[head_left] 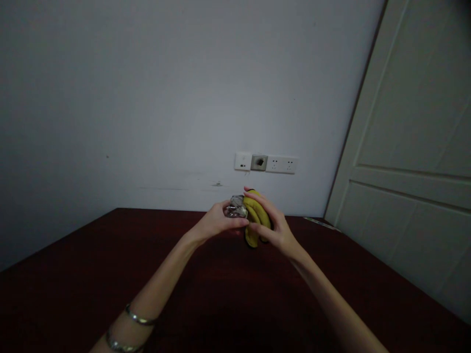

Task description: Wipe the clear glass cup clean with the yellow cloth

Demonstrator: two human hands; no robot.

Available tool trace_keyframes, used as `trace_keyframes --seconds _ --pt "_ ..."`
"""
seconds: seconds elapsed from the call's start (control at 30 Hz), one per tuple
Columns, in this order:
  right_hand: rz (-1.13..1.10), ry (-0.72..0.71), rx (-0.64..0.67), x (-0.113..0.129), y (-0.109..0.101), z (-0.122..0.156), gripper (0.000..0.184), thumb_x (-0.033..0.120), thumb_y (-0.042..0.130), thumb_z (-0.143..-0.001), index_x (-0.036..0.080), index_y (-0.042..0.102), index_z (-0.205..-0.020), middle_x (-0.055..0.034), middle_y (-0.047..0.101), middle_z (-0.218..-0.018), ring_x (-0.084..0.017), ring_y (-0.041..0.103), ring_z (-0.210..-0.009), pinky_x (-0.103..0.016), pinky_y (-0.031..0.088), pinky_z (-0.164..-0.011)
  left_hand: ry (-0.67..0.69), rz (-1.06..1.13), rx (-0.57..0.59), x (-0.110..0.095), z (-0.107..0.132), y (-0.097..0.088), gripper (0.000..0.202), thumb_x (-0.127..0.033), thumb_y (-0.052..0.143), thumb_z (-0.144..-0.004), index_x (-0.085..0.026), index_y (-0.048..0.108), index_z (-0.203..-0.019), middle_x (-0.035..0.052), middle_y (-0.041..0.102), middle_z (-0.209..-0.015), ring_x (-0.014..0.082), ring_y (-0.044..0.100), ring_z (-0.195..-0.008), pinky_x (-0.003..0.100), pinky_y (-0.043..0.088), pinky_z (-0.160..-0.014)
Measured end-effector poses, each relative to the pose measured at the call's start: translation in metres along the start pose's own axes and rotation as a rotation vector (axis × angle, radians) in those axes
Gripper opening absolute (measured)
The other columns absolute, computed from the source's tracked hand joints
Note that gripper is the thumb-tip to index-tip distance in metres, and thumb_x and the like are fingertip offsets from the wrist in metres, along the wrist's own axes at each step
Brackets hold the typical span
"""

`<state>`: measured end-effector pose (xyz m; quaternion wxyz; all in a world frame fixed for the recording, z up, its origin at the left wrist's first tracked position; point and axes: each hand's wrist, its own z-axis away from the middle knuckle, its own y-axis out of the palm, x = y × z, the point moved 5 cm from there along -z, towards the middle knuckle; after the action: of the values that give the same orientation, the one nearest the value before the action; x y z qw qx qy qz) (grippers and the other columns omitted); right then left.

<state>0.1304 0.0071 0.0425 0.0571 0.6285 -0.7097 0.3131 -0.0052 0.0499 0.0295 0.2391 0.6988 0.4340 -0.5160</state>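
My left hand (220,219) is closed around a clear, shiny, crinkled plastic-looking thing (236,207); exactly what it is I cannot make out. Pressed up to its right side is a yellow, soft-looking thing (257,211) with rounded lobes and dark edges, shaped like a small bunch of bananas. The fingers of my right hand (277,225) wrap around this yellow bunch from the right, thumb below and fingers over the top. Both things are held up above the far part of the table, and the thumbs almost meet. Whether the two things are joined is hidden.
A dark red table (206,284) spreads beneath my arms, its far edge against a pale wall (165,108). Wall sockets (281,164) sit just beyond my hands. A white panelled door (412,162) stands at the right. A thin flat strip (322,224) lies at the table's back right.
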Motion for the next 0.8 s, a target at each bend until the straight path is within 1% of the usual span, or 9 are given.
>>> trace_keyframes --seconds 0.1,0.23,0.37,0.47,0.53,0.6,0.67,0.73,0.8 --pt "0.096 -0.041 0.076 0.005 0.005 0.003 0.068 0.020 0.064 -0.073 0.029 0.038 -0.136 -0.0078 0.034 -0.146 -0.026 0.031 -0.136 -0.048 0.025 -0.112 0.008 0.015 0.024 0.000 0.001 0.000 0.048 -0.038 0.080 -0.057 -0.013 0.062 -0.095 0.0060 0.066 -0.090 0.0157 0.060 -0.079 0.032 0.049 -0.076" --pt "0.221 -0.093 0.052 0.006 0.012 0.003 0.085 0.029 0.074 -0.067 0.027 0.029 -0.139 -0.0113 0.029 -0.145 -0.026 0.028 -0.137 -0.046 0.026 -0.112 0.010 0.021 0.076 -0.002 0.001 0.005 0.044 -0.040 0.078 -0.060 -0.013 0.063 -0.091 0.0056 0.066 -0.089 0.0153 0.060 -0.078 0.033 0.046 -0.081" --pt "0.222 -0.109 -0.018 0.003 0.012 0.001 0.080 0.030 0.075 -0.068 0.028 0.034 -0.135 -0.0113 0.037 -0.139 -0.026 0.036 -0.131 -0.045 0.031 -0.109 0.001 -0.031 0.139 -0.003 0.001 0.008 0.053 -0.049 0.075 -0.062 -0.012 0.062 -0.097 0.0087 0.067 -0.095 0.0187 0.061 -0.085 0.035 0.045 -0.084" --pt "0.184 -0.083 -0.044 0.002 0.010 0.001 0.077 0.027 0.077 -0.064 0.027 0.040 -0.131 -0.0102 0.043 -0.134 -0.026 0.041 -0.127 -0.044 0.034 -0.107 0.008 -0.102 0.232 -0.003 0.002 0.008 0.061 -0.054 0.071 -0.065 -0.012 0.059 -0.107 0.0114 0.065 -0.103 0.0225 0.060 -0.094 0.038 0.045 -0.087" --pt "0.132 -0.026 -0.065 0.000 0.008 0.002 0.077 0.027 0.078 -0.063 0.027 0.042 -0.130 -0.0093 0.047 -0.131 -0.026 0.046 -0.122 -0.044 0.036 -0.106 0.018 -0.168 0.312 -0.002 0.004 0.008 0.073 -0.048 0.076 -0.062 -0.014 0.051 -0.122 0.0136 0.061 -0.116 0.0260 0.057 -0.106 0.041 0.043 -0.093" --pt "0.039 0.079 -0.100 -0.005 0.006 0.002 0.079 0.029 0.080 -0.060 0.026 0.043 -0.130 -0.0088 0.050 -0.128 -0.025 0.051 -0.117 -0.043 0.040 -0.103 0.032 -0.253 0.336 0.002 0.006 0.006 0.095 -0.037 0.082 -0.056 -0.018 0.035 -0.136 0.0157 0.052 -0.129 0.0293 0.051 -0.118 0.044 0.040 -0.098" --pt "-0.067 0.186 -0.141 -0.010 0.005 0.002 0.082 0.031 0.082 -0.057 0.024 0.044 -0.129 -0.0087 0.052 -0.127 -0.025 0.054 -0.114 -0.043 0.042 -0.101 0.052 -0.328 0.286 0.005 0.006 0.002 0.114 -0.029 0.085 -0.051 -0.021 0.018 -0.143 0.0184 0.044 -0.137 0.0321 0.044 -0.126 0.049 0.037 -0.102" --pt "-0.164 0.262 -0.167 -0.014 0.005 0.001 0.083 0.032 0.083 -0.055 0.024 0.044 -0.128 -0.0088 0.054 -0.127 -0.025 0.056 -0.113 -0.042 0.042 -0.101 0.089 -0.377 0.204 0.005 0.006 -0.001 0.126 -0.027 0.085 -0.050 -0.023 0.004 -0.146 0.0210 0.036 -0.143 0.0341 0.040 -0.130 0.052 0.033 -0.105" --pt "-0.237 0.315 -0.172 -0.017 0.006 0.000 0.083 0.032 0.082 -0.055 0.023 0.044 -0.128 -0.0088 0.056 -0.125 -0.025 0.058 -0.110 -0.042 0.044 -0.099 0.144 -0.415 0.143 0.003 0.005 -0.003 0.129 -0.027 0.086 -0.049 -0.024 0.001 -0.146 0.0214 0.030 -0.146 0.0345 0.038 -0.131 0.054 0.030 -0.107"
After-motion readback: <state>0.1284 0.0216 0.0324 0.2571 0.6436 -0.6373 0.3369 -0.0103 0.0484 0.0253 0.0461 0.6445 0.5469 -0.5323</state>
